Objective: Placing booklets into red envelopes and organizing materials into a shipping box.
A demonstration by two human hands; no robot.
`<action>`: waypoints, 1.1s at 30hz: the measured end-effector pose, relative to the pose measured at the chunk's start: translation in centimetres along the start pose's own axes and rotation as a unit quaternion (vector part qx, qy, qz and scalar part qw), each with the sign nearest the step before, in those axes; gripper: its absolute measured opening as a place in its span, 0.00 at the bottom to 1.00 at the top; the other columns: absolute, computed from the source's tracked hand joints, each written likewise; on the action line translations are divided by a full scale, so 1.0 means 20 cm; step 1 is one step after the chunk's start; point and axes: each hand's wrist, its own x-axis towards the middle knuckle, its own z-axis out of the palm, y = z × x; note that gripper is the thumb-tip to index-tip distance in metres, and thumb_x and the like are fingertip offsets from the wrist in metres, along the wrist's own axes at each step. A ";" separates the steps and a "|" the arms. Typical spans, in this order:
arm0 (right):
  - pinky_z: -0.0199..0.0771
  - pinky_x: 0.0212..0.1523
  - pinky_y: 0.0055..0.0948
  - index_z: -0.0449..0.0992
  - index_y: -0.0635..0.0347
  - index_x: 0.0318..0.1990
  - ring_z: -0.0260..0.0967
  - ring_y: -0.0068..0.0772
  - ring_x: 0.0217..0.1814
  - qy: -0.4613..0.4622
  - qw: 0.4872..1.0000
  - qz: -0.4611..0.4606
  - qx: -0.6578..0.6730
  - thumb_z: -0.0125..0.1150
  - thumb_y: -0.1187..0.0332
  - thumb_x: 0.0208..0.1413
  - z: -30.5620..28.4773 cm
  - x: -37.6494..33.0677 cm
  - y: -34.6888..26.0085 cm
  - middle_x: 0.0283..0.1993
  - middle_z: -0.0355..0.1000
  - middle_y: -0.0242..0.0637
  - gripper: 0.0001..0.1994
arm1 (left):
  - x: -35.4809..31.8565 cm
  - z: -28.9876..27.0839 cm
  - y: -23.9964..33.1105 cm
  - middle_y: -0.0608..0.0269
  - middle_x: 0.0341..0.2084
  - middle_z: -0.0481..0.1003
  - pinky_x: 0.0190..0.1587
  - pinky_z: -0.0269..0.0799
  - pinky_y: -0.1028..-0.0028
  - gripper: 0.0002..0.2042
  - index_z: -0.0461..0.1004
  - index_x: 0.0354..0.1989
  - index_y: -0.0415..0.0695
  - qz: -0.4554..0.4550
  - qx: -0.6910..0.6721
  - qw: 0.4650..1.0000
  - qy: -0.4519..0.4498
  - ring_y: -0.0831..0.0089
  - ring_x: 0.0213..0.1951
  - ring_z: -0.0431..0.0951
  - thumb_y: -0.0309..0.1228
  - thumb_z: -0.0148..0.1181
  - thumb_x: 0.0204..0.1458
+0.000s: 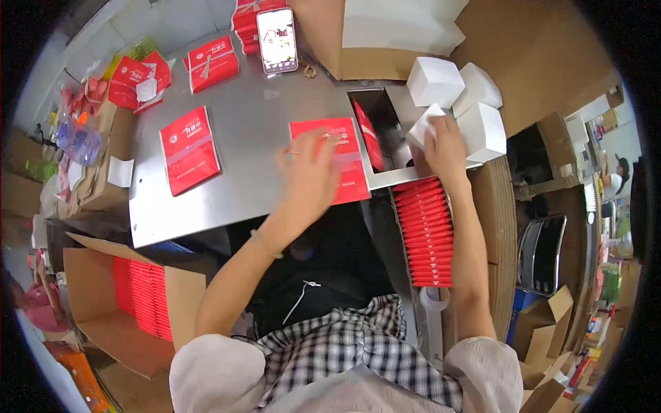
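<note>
Red packet (329,160) under my left hand (308,176), near the counter's (241,138) front edge.
Fingers spread flat on it; my right hand (443,148) pinches a white box (423,125) at the right corner.

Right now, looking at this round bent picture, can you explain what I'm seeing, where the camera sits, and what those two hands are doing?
There is no machine here: a camera worn on a person's head looks down, and its wide lens bends the edges. The left hand rests on a flat red paper packet on the grey metal table. The right hand grips a small white folded carton beside more white cartons. A row of red packets stands below, and a phone lies at the table's far edge.
</note>
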 end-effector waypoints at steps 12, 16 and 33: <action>0.57 0.63 0.53 0.79 0.49 0.48 0.68 0.43 0.60 -0.111 0.920 -0.314 0.207 0.63 0.73 0.45 0.19 -0.25 -0.68 0.53 0.74 0.38 0.19 | 0.07 -0.11 -0.27 0.57 0.37 0.74 0.37 0.75 0.59 0.07 0.73 0.37 0.46 0.057 0.025 0.987 -0.146 0.57 0.38 0.78 0.28 0.56 0.49; 0.49 0.67 0.58 0.75 0.51 0.55 0.66 0.42 0.63 -0.120 0.969 -0.217 0.021 0.57 0.78 0.47 0.18 -0.25 -0.74 0.53 0.73 0.44 0.24 | -0.07 -0.12 -0.11 0.60 0.38 0.73 0.46 0.69 0.63 0.10 0.75 0.38 0.41 0.220 0.005 0.972 -0.086 0.61 0.46 0.75 0.28 0.59 0.46; 0.69 0.49 0.51 0.69 0.63 0.57 0.71 0.59 0.49 0.102 0.993 -0.049 -0.011 0.54 0.75 0.59 -0.07 0.03 -0.21 0.49 0.73 0.54 0.17 | 0.14 -0.18 -0.11 0.51 0.50 0.68 0.55 0.69 0.53 0.26 0.72 0.48 0.43 -0.001 0.045 0.958 -0.285 0.50 0.56 0.67 0.39 0.72 0.42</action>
